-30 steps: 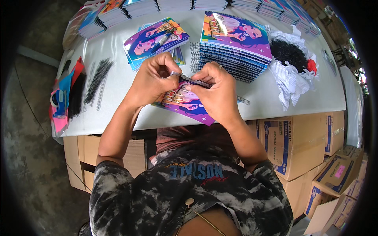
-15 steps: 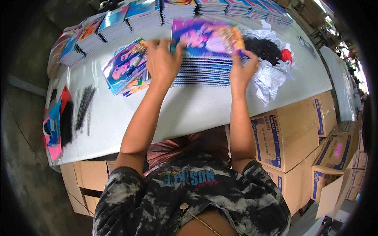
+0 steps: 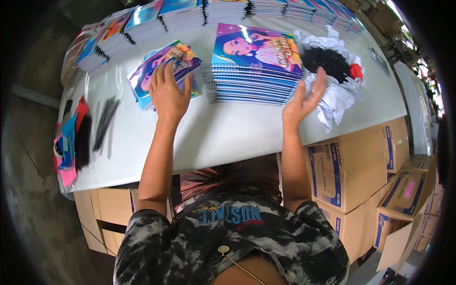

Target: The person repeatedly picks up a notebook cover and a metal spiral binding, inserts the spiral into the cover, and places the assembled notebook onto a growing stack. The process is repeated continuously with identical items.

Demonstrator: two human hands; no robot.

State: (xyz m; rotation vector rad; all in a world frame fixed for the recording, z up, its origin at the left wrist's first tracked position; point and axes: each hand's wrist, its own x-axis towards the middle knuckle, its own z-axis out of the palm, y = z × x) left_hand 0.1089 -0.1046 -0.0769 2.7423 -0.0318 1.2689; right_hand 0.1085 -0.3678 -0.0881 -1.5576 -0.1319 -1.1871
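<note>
A stack of spiral-bound notebooks [image 3: 256,50] with purple and blue illustrated covers stands in front of me, coils toward me. My right hand [image 3: 304,99] is open at the stack's near right corner, fingers extended; whether it touches the stack I cannot tell. To the left lies a loose, fanned pile of matching printed covers [image 3: 187,57]. Over the near edge of that pile is my left hand [image 3: 168,95], open, its fingers a little bent and against the covers, gripping nothing that I can see.
Notebook stacks [image 3: 180,19] line the table's far edge. Right of me, crumpled white paper [image 3: 335,102] holds a black tangled heap [image 3: 325,61] and a red piece [image 3: 355,72]. Black spiral coils [image 3: 105,123] lie at left beside a tape dispenser [image 3: 64,147]. Cardboard boxes [image 3: 361,166] stand below right.
The top notebook, held between both hands before, now lies on the stack. My left hand has moved left to the loose covers; my right has let go and shifted slightly down and right.
</note>
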